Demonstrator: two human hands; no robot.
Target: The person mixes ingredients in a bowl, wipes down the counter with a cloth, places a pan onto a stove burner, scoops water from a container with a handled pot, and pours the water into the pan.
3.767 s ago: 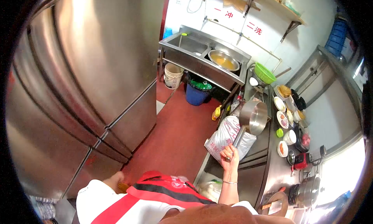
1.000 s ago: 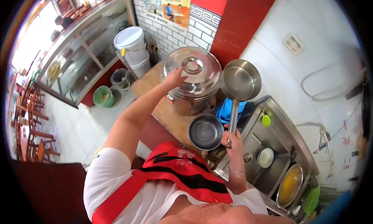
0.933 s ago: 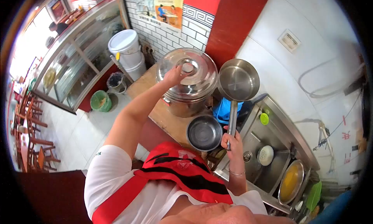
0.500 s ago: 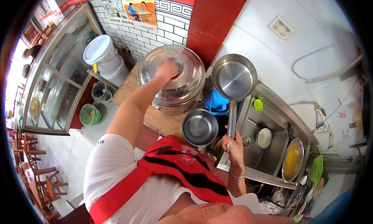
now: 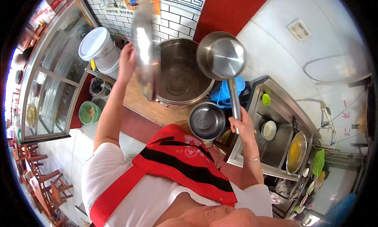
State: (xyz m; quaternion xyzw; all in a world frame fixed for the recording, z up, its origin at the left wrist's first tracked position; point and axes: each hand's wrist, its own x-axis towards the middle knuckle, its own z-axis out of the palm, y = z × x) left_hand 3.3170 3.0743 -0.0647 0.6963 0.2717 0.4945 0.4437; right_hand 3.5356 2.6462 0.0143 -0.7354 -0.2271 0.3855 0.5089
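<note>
My left hand (image 5: 126, 62) grips a shiny metal lid (image 5: 145, 49), which stands nearly on edge and is slightly blurred. Just right of the lid is a large steel pot (image 5: 178, 83), uncovered, its dark inside and round bottom showing. In my right hand (image 5: 245, 126) is the handle of a large long-handled steel ladle (image 5: 220, 55). Its bowl hangs over the pot's right rim and I see no contents in it. A smaller steel bowl (image 5: 207, 120) sits in front of the pot, below the ladle.
To the right is a steel sink (image 5: 267, 148) holding a white strainer bowl (image 5: 269, 130) and a green cup (image 5: 266, 99). A basin with yellow contents (image 5: 296, 153) rests at its far end. Blue plastic containers (image 5: 226, 91) stand beside the pot; white buckets (image 5: 98, 47) are at left.
The lid has come off the pot and turned up on edge to the left, held by my left hand. My right hand has moved the ladle left, over the pot's rim.
</note>
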